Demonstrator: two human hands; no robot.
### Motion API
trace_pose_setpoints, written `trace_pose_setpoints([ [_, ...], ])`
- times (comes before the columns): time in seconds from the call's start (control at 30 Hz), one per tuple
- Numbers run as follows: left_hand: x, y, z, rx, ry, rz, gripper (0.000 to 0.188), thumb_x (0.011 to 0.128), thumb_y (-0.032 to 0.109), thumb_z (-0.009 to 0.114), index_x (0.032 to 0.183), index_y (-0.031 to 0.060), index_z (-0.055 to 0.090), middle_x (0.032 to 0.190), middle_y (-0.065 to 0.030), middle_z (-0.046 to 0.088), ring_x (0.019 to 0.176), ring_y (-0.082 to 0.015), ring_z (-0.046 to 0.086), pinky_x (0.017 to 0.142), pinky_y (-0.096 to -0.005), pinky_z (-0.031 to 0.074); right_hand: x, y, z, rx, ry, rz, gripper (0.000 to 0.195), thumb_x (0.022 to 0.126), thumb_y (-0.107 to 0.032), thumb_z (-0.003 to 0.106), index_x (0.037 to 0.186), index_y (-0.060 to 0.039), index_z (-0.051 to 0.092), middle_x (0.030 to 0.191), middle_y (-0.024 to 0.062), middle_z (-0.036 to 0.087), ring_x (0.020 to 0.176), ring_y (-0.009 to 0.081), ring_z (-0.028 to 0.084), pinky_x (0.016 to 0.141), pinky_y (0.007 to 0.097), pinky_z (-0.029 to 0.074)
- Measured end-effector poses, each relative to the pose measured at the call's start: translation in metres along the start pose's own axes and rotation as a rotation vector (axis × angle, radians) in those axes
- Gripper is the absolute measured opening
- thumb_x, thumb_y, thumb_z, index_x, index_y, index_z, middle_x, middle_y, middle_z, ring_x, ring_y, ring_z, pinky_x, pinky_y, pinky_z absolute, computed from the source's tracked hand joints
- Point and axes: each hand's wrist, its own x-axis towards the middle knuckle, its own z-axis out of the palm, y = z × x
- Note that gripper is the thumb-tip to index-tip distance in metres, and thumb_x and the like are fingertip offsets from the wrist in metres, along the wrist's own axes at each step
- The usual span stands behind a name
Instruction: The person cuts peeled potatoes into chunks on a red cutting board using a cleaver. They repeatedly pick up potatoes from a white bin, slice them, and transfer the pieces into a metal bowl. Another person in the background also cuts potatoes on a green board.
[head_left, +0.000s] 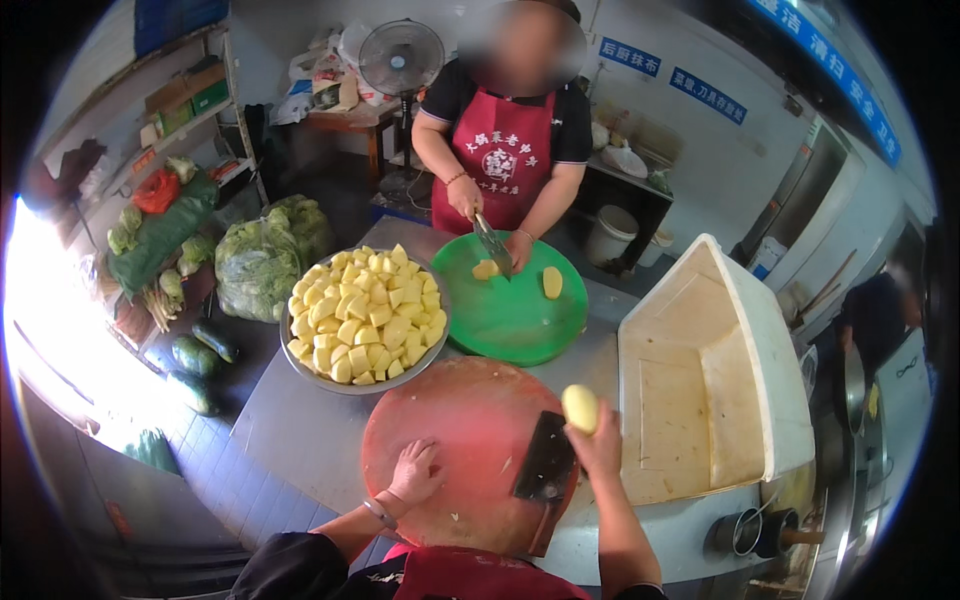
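Note:
My right hand (598, 442) grips a peeled potato (580, 409), held above the right edge of a round red cutting board (457, 405). My left hand (416, 471) rests on the board's left part with bent fingers and nothing in it. A cleaver (541, 459) with a dark, broad blade lies flat on the board's right side, its handle toward me, touched by neither hand. A few small scraps dot the board. Beyond its far left edge stands a metal basin (337, 386) heaped with potato chunks (367, 315).
Across the table (300, 427), a co-worker (499, 150) cuts potato with a knife (493, 244) on a round green board (502, 330). A tall foam box (664, 405) stands at right. Bagged cabbages (259, 266) and dark green gourds (196, 356) lie on the floor at left.

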Motion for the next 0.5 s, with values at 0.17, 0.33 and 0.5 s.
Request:
trace_pose_setpoints([
  [0.17, 0.028, 0.066, -0.014, 0.124, -0.098, 0.267, 0.073, 0.066, 0.016, 0.074, 0.132, 0.0038, 0.044, 0.132, -0.0175, 0.045, 0.124, -0.0357, 0.043, 0.104, -0.0469, 0.036, -0.063, -0.063, 0.036, 0.068, -0.439, -0.219, 0.079, 0.063, -0.033, 0.079, 0.131, -0.0075, 0.045, 0.116, 0.0243, 0.053, 0.103, 0.0416, 0.056, 0.090, 0.0446, 0.047],
  [0.33, 0.021, 0.044, 0.005, 0.165, -0.221, 0.245, 0.061, 0.068, 0.015, 0.072, 0.123, 0.0030, 0.049, 0.116, -0.0171, 0.056, 0.105, -0.0361, 0.056, 0.091, -0.0470, 0.045, -0.078, -0.075, 0.046, 0.193, -0.535, -0.328, 0.053, 0.073, -0.026, 0.073, 0.117, -0.0038, 0.056, 0.109, 0.0211, 0.059, 0.103, 0.0384, 0.058, 0.089, 0.0413, 0.048],
  [0.5, 0.018, 0.031, 0.014, -0.167, -0.105, -0.015, 0.057, 0.071, 0.027, 0.076, 0.116, -0.0004, 0.052, 0.101, -0.0206, 0.057, 0.090, -0.0402, 0.058, 0.083, -0.0456, 0.049, -0.065, -0.008, 0.009, -0.215, -0.207, -0.023, 0.033, 0.083, -0.019, 0.067, 0.110, -0.0030, 0.055, 0.095, 0.0197, 0.063, 0.085, 0.0394, 0.062, 0.074, 0.0462, 0.050],
])
